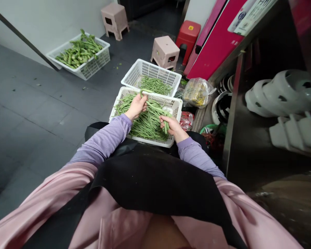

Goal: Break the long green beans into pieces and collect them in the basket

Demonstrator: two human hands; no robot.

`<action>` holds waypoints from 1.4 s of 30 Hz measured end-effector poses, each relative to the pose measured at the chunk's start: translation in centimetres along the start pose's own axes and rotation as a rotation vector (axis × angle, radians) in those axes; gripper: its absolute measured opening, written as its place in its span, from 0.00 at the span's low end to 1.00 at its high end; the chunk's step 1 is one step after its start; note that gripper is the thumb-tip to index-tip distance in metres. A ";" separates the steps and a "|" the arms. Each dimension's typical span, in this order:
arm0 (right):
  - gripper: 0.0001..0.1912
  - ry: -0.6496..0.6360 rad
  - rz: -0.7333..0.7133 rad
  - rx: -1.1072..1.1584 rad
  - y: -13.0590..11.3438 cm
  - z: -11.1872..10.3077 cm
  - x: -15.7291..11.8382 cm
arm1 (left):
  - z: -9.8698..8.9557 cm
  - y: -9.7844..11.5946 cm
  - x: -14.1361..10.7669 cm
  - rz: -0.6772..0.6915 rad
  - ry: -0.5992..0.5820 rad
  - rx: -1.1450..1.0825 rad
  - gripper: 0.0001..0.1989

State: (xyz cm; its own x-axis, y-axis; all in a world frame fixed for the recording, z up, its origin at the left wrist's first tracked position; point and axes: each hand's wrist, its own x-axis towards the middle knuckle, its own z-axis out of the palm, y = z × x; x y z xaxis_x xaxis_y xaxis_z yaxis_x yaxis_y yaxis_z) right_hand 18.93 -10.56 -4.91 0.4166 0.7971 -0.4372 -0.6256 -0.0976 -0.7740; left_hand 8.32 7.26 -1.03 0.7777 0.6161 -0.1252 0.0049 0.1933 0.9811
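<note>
A white basket full of long thin green beans stands right in front of me. Over its left part, my left hand is closed, with a green bean curling out above its fingers. At the right side of the same basket my right hand grips a small bunch of green beans, whose ends stick out past the thumb. Both hands are apart from each other. Just behind stands a second white basket, with a smaller heap of green beans in it.
Farther left, another white basket holds thicker green vegetables. Two pinkish stools and a red stool stand behind. A clear plastic bag lies on the right, beside a metal shelf with stacked pale dishes.
</note>
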 end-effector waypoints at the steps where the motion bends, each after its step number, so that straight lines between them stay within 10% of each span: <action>1: 0.12 0.039 -0.001 0.016 -0.1 -0.1 0.1 | -0.3 -0.1 0.0 0.023 -0.017 0.018 0.19; 7: 0.13 -0.140 0.179 -0.040 -0.2 0.1 0.0 | 0.5 -1.9 -1.1 0.100 -0.306 0.233 0.18; 11: 0.15 -0.232 0.134 -0.086 0.4 0.3 -0.2 | 1.3 -2.8 -0.8 0.201 -0.173 0.313 0.12; 17: 0.18 -0.065 0.058 0.050 0.0 0.0 0.3 | 0.3 -1.2 -1.3 0.319 0.085 0.611 0.03; 23: 0.20 0.327 -0.094 0.162 -1.6 -1.8 2.4 | 2.0 -1.2 -5.6 0.303 0.055 0.755 0.04; 30: 0.17 -0.144 0.258 -0.112 -0.3 -0.1 0.4 | 2.2 -1.4 -4.5 0.223 -0.141 0.638 0.02; 38: 0.15 -0.062 -0.061 -0.400 0.0 0.0 -0.2 | 1.9 -1.5 -4.8 0.308 -0.015 0.579 0.03; 42: 0.14 -0.375 -0.138 -0.509 -0.9 0.0 -1.2 | 0.9 -1.8 -3.2 -0.115 0.096 0.218 0.12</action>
State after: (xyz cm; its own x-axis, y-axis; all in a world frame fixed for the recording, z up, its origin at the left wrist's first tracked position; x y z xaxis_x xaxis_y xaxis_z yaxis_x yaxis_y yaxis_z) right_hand 19.02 -11.46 -3.69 0.1545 0.9675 -0.1999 -0.1529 -0.1765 -0.9724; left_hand 6.39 4.28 -2.30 0.7014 0.6709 -0.2409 0.2332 0.1035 0.9669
